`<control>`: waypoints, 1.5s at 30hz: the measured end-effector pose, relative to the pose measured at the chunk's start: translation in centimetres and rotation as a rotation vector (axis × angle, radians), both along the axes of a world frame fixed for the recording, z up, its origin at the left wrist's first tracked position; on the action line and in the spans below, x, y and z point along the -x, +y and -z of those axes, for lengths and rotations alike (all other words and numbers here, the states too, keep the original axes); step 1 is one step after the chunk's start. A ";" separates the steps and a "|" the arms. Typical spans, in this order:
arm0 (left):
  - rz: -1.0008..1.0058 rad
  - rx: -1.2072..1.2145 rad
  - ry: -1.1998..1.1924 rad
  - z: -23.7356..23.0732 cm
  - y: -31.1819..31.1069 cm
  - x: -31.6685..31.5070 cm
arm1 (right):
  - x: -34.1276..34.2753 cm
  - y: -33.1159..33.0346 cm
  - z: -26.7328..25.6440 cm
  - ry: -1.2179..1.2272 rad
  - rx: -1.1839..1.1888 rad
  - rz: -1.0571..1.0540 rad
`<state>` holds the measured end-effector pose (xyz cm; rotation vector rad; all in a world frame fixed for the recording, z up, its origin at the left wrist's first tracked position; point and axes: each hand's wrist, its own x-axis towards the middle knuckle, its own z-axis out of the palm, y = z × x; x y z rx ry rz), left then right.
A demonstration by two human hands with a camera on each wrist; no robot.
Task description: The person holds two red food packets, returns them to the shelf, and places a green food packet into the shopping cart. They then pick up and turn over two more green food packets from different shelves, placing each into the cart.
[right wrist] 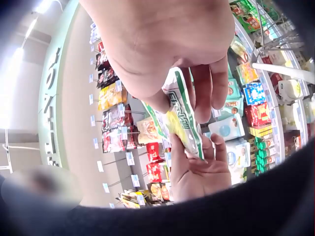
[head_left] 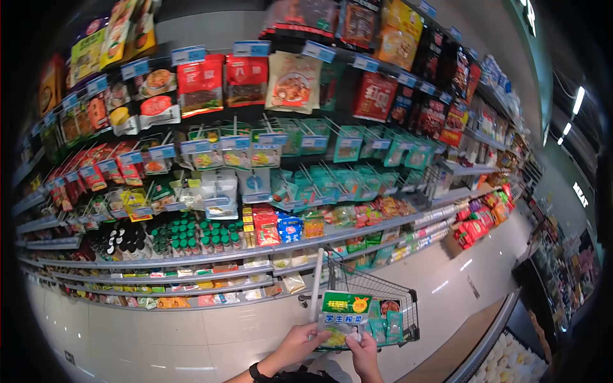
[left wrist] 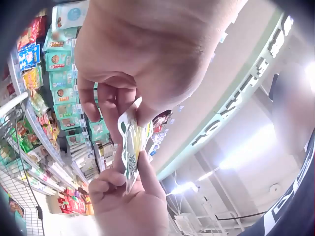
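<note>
Both hands hold up a green-and-white packet of pickled mustard [head_left: 345, 319], its printed front facing the head camera. My left hand [head_left: 301, 343] grips its lower left edge, thumb on the front. Opposite, my right hand [head_left: 365, 359] pinches the lower right part. The left wrist view shows the packet [left wrist: 134, 142] nearly edge-on between the two hands. In the right wrist view the right hand [right wrist: 172, 54] has its thumb on one face and fingers behind. Right behind the packet, a wire shopping cart [head_left: 412, 313] contains teal packets [head_left: 387, 327].
Shelves [head_left: 191, 254] of hanging bags and green-capped bottles [head_left: 185, 236] stretch across the front. Red snack bags [head_left: 472, 233] stand at the far end. A display of pale round goods [head_left: 511, 360] stands at the lower right, beside the tiled floor [head_left: 140, 332].
</note>
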<state>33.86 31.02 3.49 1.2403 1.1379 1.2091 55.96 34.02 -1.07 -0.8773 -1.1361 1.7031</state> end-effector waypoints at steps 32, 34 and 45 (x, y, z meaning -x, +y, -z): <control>-0.017 -0.015 0.057 -1.1 -6.6 3.7 | 7.4 -2.3 -5.0 0.131 0.062 0.041; -0.067 -0.052 0.050 -1.7 -7.0 4.1 | 8.2 -2.6 -5.3 0.125 0.072 0.044; -0.301 0.129 -0.021 -1.8 -10.0 6.9 | 11.9 -2.5 -4.5 0.019 0.071 -0.157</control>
